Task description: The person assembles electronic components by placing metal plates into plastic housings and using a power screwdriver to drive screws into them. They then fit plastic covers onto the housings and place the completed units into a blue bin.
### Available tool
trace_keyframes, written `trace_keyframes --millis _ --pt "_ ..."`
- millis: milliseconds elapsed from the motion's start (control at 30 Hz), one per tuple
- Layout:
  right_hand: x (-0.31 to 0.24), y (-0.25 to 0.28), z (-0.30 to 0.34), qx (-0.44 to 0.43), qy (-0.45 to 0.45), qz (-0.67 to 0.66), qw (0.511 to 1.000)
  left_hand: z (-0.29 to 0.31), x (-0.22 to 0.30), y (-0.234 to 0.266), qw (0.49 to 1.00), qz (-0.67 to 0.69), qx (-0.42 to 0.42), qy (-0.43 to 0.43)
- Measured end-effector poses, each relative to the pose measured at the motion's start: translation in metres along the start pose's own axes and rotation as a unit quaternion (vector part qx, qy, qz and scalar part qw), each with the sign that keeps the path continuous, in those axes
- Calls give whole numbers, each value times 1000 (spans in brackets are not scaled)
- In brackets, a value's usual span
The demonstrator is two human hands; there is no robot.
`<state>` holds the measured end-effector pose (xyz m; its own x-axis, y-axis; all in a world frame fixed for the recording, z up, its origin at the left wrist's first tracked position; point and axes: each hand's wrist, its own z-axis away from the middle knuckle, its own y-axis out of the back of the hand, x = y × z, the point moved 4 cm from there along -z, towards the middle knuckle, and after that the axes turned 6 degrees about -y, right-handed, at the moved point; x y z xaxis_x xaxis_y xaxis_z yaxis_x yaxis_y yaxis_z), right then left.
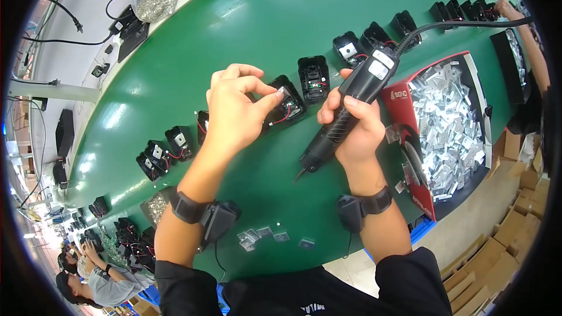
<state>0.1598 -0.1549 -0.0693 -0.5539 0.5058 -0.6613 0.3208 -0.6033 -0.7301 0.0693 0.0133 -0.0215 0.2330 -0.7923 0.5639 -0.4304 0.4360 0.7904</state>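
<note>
My left hand [237, 111] reaches over a black plastic housing [296, 104] with a red wire. Its thumb and index finger are pinched together at the housing's edge; whatever they hold is too small to make out. In my right hand [362, 129] is a black electric screwdriver [367, 77], gripped round its body. The tool slants down to the left, its bit [300, 174] pointing at the green table, apart from the housing. Just right of that housing stands another black housing [314, 79] with a small green circuit board inside.
A red-sided box [404, 102] full of small metal plates [448, 134] stands at right. More housings [178, 143] line the green table [246, 35]. Loose plates [250, 237] lie near me. The screwdriver's cable [462, 24] runs right. Other people work at far right and lower left.
</note>
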Motion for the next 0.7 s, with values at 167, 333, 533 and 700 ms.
trace_keyframes --millis 167,333,533,700 --pt "-17 0 9 29 13 19 999 -3 7 -15 999 32 7 -36" --pt "6 -5 17 44 -17 -9 999 12 -12 -10 998 63 19 21" --pt "8 2 26 24 -8 -15 1000 24 30 6 991 -7 41 -129" --pt "7 -7 23 16 -16 -36 999 107 92 47 939 -27 -181 -291"
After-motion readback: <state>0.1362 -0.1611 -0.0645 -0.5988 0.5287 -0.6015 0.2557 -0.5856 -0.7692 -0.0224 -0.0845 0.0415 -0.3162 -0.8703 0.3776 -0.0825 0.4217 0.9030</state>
